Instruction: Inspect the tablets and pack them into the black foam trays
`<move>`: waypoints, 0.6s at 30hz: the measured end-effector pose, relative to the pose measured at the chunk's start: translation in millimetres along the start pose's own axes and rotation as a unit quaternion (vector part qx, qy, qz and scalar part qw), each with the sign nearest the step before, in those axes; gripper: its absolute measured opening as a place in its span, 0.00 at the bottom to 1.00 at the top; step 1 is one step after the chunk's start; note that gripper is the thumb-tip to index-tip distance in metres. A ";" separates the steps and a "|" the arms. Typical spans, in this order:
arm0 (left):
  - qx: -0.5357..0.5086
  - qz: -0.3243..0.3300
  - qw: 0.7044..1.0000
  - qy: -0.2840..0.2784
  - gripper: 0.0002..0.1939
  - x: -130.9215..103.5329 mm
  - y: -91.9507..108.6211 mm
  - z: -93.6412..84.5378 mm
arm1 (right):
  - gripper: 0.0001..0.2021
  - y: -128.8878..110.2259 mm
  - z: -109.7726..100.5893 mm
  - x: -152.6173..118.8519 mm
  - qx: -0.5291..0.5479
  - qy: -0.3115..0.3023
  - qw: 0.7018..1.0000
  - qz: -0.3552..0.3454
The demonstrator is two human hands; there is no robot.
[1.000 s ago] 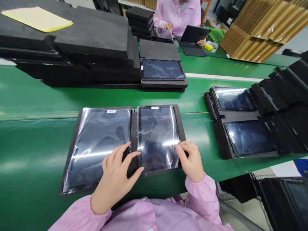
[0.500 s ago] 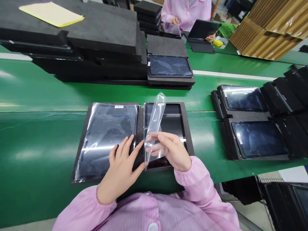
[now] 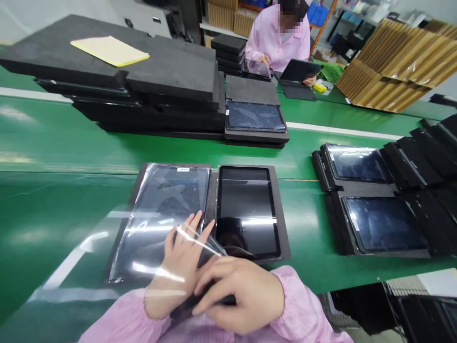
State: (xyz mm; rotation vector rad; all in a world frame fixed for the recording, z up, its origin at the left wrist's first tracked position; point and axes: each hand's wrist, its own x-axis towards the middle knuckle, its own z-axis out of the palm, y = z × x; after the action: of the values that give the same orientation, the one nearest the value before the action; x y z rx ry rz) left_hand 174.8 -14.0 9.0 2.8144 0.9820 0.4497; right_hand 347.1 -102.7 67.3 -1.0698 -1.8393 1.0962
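Note:
Two tablets lie side by side in black foam trays. Over the left tablet (image 3: 174, 190) there is a wrinkled clear cover with a white label at its top. The right tablet (image 3: 246, 205) shows a bare, glossy black screen. My left hand (image 3: 182, 264) rests on the left tablet's lower right part, fingers spread. In front of me, my right hand (image 3: 243, 293) is bent with its fingers closed on a clear plastic film (image 3: 121, 293). This film stretches leftward over my left hand and the left tablet's lower part. The exact grip point is blurred.
Stacked black foam trays (image 3: 171, 71) stand at the back left with a yellow paper pad (image 3: 110, 50) on top. More tablets in trays (image 3: 385, 224) sit at the right. Across the green table (image 3: 307, 157), a person (image 3: 278, 38) handles a tablet near cardboard dividers (image 3: 389, 71).
My right hand has pulled the clear film off the right tablet and swung it toward me and left, across my left hand. My left hand stays on the left tablet. The view has tilted up.

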 end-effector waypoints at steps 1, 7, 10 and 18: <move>-0.001 -0.011 1.000 -0.004 0.29 0.9 0.6 0.1 | 0.11 1.2 0.1 -2.2 -0.004 -0.042 0.999 -0.020; -0.011 -0.032 0.999 -0.027 0.28 3.1 2.5 -3.8 | 0.13 -4.8 -3.9 -12.7 0.041 0.017 0.999 0.010; -0.013 -0.024 1.000 -0.007 0.28 1.6 1.7 -0.5 | 0.12 -15.2 -7.1 -14.8 0.076 0.089 0.992 0.041; 0.018 0.005 0.999 0.040 0.27 3.5 2.8 5.4 | 0.12 -17.7 -14.8 -25.8 0.122 0.350 0.920 0.131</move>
State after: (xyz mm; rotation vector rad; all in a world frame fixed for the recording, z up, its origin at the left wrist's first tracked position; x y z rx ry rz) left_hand 180.7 -14.1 5.2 2.8562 1.0004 0.5556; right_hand 365.1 -126.6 84.6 -1.3567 -0.9892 0.8915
